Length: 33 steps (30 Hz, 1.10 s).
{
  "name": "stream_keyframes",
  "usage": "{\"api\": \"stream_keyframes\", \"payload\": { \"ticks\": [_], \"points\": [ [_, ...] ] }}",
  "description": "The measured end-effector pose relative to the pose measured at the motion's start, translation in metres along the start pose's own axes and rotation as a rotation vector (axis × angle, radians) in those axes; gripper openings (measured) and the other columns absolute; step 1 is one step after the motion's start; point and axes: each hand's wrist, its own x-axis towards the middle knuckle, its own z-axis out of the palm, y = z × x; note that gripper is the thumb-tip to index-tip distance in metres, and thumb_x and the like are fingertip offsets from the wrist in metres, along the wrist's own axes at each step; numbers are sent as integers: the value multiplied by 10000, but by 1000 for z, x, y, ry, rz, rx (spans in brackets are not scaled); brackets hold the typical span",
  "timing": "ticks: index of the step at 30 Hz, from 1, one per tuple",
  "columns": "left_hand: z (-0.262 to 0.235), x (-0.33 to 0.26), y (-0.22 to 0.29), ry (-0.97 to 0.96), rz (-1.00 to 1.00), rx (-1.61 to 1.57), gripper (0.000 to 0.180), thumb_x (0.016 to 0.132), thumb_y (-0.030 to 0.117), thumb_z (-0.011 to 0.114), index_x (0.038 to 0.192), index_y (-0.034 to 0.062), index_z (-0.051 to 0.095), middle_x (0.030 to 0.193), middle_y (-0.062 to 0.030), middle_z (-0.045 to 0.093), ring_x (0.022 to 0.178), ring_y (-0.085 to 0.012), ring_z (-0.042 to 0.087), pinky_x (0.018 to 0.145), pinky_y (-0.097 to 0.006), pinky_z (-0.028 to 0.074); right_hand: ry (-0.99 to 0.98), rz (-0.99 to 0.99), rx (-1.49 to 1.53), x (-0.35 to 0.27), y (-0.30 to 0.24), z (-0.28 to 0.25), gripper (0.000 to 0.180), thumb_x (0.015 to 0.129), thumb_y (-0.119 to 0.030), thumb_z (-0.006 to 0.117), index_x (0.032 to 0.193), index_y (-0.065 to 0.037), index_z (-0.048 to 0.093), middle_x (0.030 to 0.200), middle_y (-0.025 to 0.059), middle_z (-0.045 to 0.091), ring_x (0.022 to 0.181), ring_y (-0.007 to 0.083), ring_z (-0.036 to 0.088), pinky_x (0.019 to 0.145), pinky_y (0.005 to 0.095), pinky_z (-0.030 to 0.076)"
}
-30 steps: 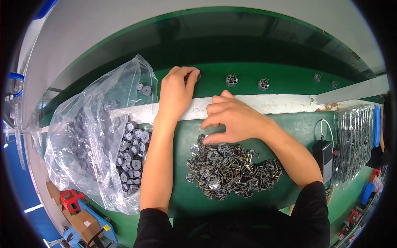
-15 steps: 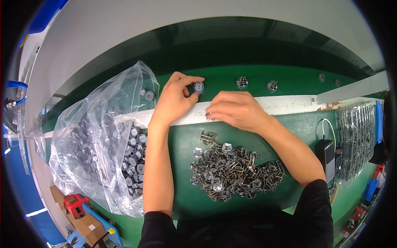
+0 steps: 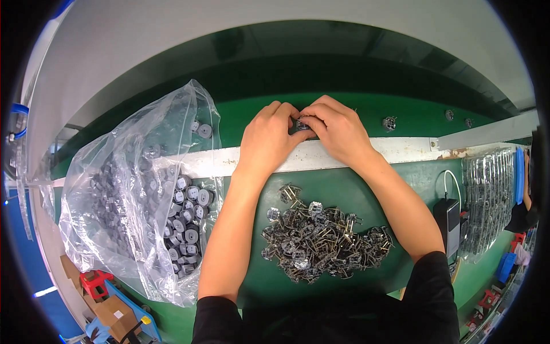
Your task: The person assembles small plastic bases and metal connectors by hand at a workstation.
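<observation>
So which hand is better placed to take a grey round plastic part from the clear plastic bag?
Probably left: the left hand is nearer the clear bag, and grey parts lie beside its forearm. The right hand is farther across. Both hold a small, mostly hidden part.

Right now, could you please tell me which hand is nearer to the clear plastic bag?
Left: the left hand is right of the clear plastic bag, and the right hand is farther right, with a small part between them.

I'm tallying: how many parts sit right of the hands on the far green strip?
3: one part nearest the right hand, a second and third farther right. That hand may hide another.
</observation>
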Motion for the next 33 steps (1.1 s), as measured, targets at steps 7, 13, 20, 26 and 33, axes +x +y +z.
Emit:
{"api": "stream_keyframes", "payload": {
  "ticks": [7, 13, 20, 26, 33],
  "points": [
    [4, 1, 0, 38, 5, 25, 302, 678, 183, 827, 884, 32, 666, 777, -75, 607, 690, -257, 611, 611, -373, 487, 22, -81, -175, 2, -7, -1, 40, 832, -43, 680, 860, -24, 657, 857, 74, 616, 740, 275, 625, 624, 379, 497],
    [4, 0, 2, 48, 11, 37, 300, 681, 205, 831, 872, 39, 669, 763, -70, 606, 688, -260, 608, 606, -381, 481, -5, -96, -236, 2, -5, -6, 76, 827, -55, 678, 820, -29, 606, 869, 61, 561, 797, 268, 616, 624, 407, 519],
    [-2, -1, 1, 2, -6, -69, 339, 695, 251, 840, 906, 31, 693, 795, -94, 623, 730, -254, 632, 646, -369, 500, -26, -108, -313, 0, -6, 0, 68, 804, -35, 672, 819, -37, 605, 858, 67, 551, 801, 267, 620, 624, 407, 530],
    [-67, 0, -24, 91, -60, 217, 266, 791, 234, 781, 924, 14, 710, 870, -145, 665, 839, -310, 660, 757, -402, 515, 149, -88, -398, 0, 3, 1, 185, 747, -23, 688, 931, -42, 671, 867, 52, 554, 845, 243, 604, 652, 384, 525],
    [-114, -16, -54, -217, -268, 298, 494, 637, 49, 766, 1124, 34, 687, 1109, -187, 654, 1056, -390, 621, 947, -413, 488, -211, -445, 166, -18, -10, -2, 225, 720, -244, 770, 911, -127, 746, 884, 27, 575, 910, 253, 536, 853, 412, 405]
  ]
}}
